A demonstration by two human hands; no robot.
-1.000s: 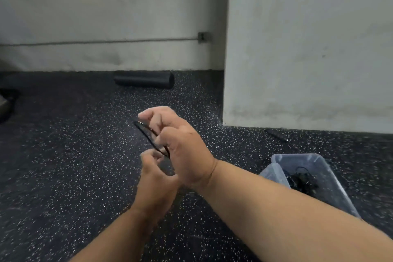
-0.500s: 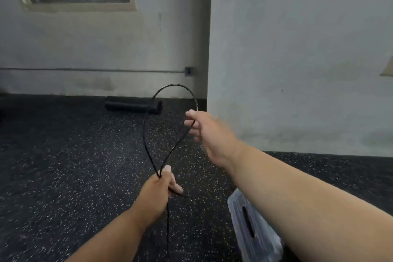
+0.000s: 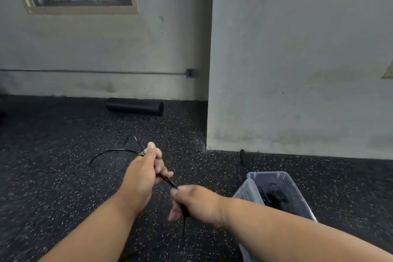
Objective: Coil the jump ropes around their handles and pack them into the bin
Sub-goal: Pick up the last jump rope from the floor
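Note:
My left hand (image 3: 144,173) grips the handles of a thin black jump rope (image 3: 110,152); a loop of cord curves out to the left of its thumb. My right hand (image 3: 191,200) sits just below and right of it, holding the same rope where the cord comes out of the left fist. A short end of cord hangs down under the right hand. A clear plastic bin (image 3: 295,181) stands on the floor at the right, with a tangle of black rope (image 3: 273,195) inside. Another black handle (image 3: 243,157) lies on the floor by the wall's base.
The floor is black speckled rubber. A black foam roller (image 3: 135,106) lies against the far wall. A grey wall corner (image 3: 209,112) juts out at centre right, close behind the bin. A window is high on the left.
The right hand came down from the raised loop to just beside the left hand. The big loop has collapsed into a small arc to the left. The bin is back in full view.

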